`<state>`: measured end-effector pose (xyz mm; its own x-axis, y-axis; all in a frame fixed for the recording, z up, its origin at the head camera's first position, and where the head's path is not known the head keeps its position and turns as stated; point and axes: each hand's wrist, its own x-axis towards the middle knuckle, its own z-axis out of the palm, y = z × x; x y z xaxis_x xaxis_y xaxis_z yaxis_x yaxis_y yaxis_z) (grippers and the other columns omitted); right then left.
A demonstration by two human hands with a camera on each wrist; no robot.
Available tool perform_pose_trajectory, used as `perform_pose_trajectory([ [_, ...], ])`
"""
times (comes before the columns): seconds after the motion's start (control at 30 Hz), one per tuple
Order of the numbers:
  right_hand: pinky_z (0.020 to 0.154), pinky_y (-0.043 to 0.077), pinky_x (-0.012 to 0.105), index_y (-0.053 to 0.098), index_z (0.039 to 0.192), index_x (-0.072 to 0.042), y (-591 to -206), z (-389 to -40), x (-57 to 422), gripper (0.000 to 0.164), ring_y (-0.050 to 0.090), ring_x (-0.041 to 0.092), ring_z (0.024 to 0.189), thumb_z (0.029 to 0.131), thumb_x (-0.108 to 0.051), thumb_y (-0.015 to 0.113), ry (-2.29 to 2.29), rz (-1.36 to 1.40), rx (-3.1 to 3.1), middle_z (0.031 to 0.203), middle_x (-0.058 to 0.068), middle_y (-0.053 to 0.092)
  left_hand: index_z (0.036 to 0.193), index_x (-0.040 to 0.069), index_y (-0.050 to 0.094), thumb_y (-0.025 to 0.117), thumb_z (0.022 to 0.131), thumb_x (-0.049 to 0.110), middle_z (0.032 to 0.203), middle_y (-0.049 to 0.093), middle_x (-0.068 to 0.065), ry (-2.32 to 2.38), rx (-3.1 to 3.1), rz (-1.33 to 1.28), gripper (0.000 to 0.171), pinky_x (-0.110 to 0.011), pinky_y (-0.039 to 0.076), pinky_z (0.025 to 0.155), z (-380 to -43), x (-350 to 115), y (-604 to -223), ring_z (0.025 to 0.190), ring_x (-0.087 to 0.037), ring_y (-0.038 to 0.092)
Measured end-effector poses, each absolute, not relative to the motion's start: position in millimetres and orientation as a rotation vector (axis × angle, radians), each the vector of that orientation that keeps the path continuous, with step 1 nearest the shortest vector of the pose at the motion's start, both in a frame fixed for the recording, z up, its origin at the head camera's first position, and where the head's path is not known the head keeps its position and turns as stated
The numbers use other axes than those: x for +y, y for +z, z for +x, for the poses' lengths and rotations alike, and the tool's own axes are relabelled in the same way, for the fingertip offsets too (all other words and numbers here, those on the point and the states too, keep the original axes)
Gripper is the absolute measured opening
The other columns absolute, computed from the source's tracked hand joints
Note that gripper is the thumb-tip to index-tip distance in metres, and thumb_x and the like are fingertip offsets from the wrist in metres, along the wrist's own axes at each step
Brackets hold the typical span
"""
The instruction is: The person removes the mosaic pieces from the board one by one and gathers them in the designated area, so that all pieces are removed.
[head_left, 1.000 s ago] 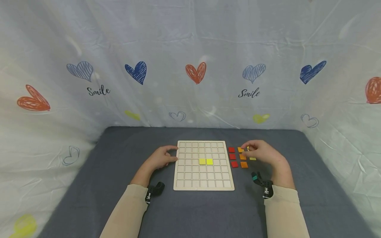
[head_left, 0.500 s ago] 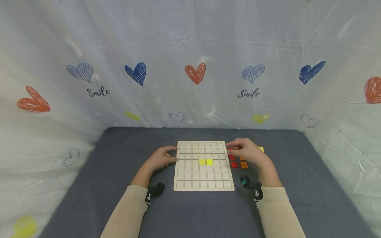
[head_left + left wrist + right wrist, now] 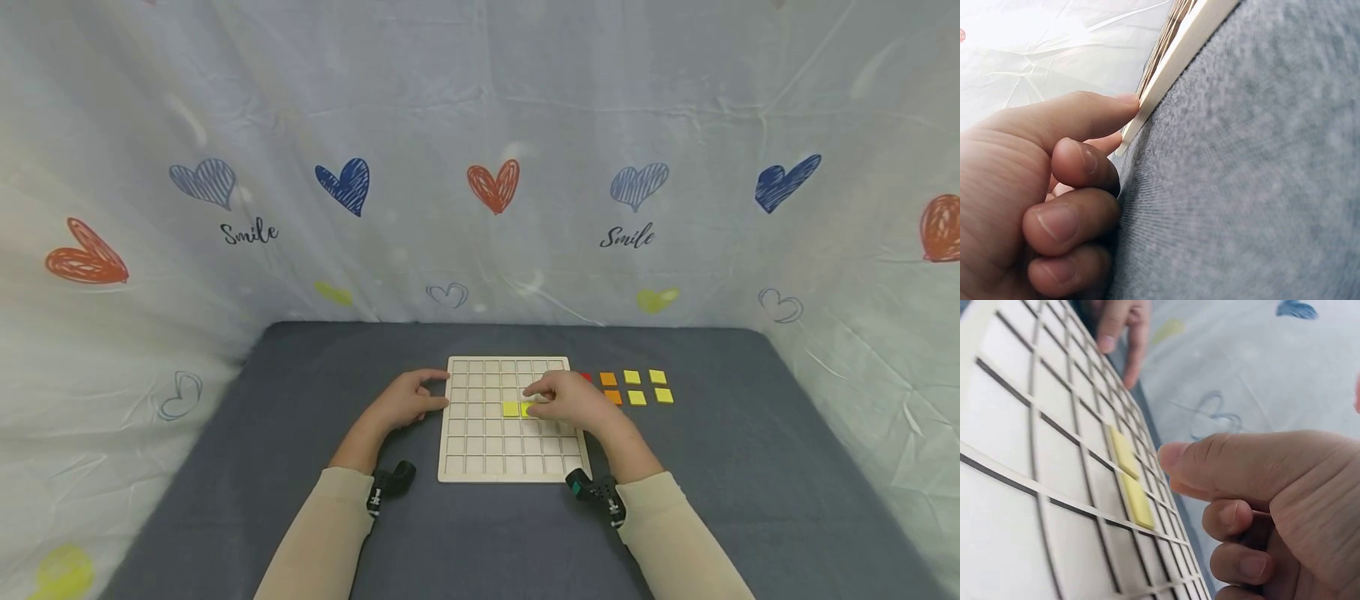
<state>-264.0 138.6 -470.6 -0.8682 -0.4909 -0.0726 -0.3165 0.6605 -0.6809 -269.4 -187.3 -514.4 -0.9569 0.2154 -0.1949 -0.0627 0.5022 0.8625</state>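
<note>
The pale wooden grid board (image 3: 472,462) lies on the dark table. Two yellow square tiles, the left one (image 3: 510,409) and the right one (image 3: 526,409), sit side by side near its middle. My left hand (image 3: 400,398) touches the board's left edge with thumb and index finger spread apart; in the left wrist view its other fingers (image 3: 1063,222) are curled. Over the right half of the board is my right hand (image 3: 573,400), thumb and index tips close to the right yellow tile and apart from each other, with nothing visible between them. It partly covers that tile.
Right of the board lie a red tile (image 3: 586,378), orange tiles (image 3: 607,378) and several more yellow tiles (image 3: 636,397). My right hand and forearm hide part of this group. A white curtain (image 3: 480,100) printed with hearts hangs behind the table (image 3: 487,542).
My right hand has moved left, from above the orange and yellow tiles, past the red ones, to over the board. The left hand has stayed at the board's edge.
</note>
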Motion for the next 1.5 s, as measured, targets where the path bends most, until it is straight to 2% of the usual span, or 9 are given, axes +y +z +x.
perform_pose_trajectory([
  [0.13,0.067,0.044,0.031,0.079,0.118,-0.014,-477.2,-260.0,124.5,0.031,0.05,0.012,0.07,0.088,-0.022,0.083,-0.831,-0.672,2.724,0.092,-0.007,0.063,0.145,0.017,0.059,0.08,0.092,0.021,0.05,0.045,-0.001,1.44,2.475,0.139,0.057,-0.03,0.027,0.039,-269.6,-187.0,-514.3,0.038,-0.012,0.029],
  [0.23,0.067,0.045,0.033,0.08,0.116,-0.015,-480.0,-257.0,116.6,0.03,0.05,0.014,0.068,0.087,-0.023,0.083,-0.721,-0.688,2.798,0.094,-0.006,0.065,0.145,0.018,0.059,0.08,0.092,0.021,0.05,0.045,-0.001,1.437,2.478,0.144,0.057,-0.03,0.027,0.039,-269.3,-187.3,-514.0,0.038,-0.012,0.029],
  [0.47,0.076,0.052,0.037,0.081,0.109,-0.017,-483.3,-254.5,107.7,0.023,0.062,0.014,0.085,0.087,-0.023,0.082,-0.648,-0.676,2.909,0.101,-0.003,0.07,0.145,0.019,0.059,0.079,0.092,0.022,0.051,0.046,-0.001,1.442,2.475,0.15,0.057,-0.03,0.027,0.039,-269.1,-188.5,-514.1,0.038,-0.012,0.029],
  [0.7,0.064,0.047,0.032,0.081,0.106,-0.017,-483.9,-253.7,106.6,0.021,0.055,0.012,0.074,0.086,-0.025,0.081,-0.634,-0.657,2.937,0.1,-0.002,0.069,0.145,0.019,0.06,0.079,0.092,0.022,0.051,0.046,-0.001,1.437,2.48,0.148,0.056,-0.03,0.027,0.039,-268.0,-188.0,-512.5,0.038,-0.012,0.029],
  [0.8,0.062,0.046,0.031,0.081,0.106,-0.017,-484.0,-253.4,107.2,0.022,0.055,0.013,0.073,0.086,-0.026,0.081,-0.617,-0.664,2.945,0.1,-0.002,0.069,0.145,0.019,0.06,0.079,0.092,0.022,0.051,0.047,-0.001,1.434,2.486,0.142,0.057,-0.03,0.027,0.04,-267.6,-186.8,-511.9,0.038,-0.012,0.029],
  [1.1,0.075,0.054,0.038,0.079,0.108,-0.018,-480.4,-248.6,113.6,0.024,0.066,0.018,0.093,0.087,-0.029,0.08,-0.609,-0.64,2.984,0.106,-0.002,0.07,0.145,0.016,0.06,0.08,0.091,0.019,0.051,0.047,-0.001,1.41,2.51,0.117,0.057,-0.029,0.029,0.039,-269.6,-181.5,-511.1,0.038,-0.011,0.031],
  [1.3,0.071,0.051,0.038,0.079,0.108,-0.016,-476.5,-239.7,125.7,0.023,0.06,0.016,0.083,0.087,-0.024,0.077,-0.708,-0.563,2.97,0.099,-0.003,0.067,0.144,0.015,0.06,0.079,0.091,0.018,0.051,0.047,-0.001,1.404,2.51,0.113,0.057,-0.029,0.029,0.039,-269.3,-181.1,-511.0,0.038,-0.011,0.03],
  [1.5,0.056,0.035,0.033,0.078,0.109,-0.015,-472.1,-233.2,143.3,0.022,0.039,0.014,0.06,0.089,-0.022,0.074,-0.867,-0.463,2.925,0.081,-0.001,0.053,0.145,0.016,0.059,0.08,0.091,0.019,0.051,0.047,-0.001,1.41,2.506,0.092,0.057,-0.029,0.029,0.04,-266.8,-184.3,-510.6,0.038,-0.012,0.031],
])
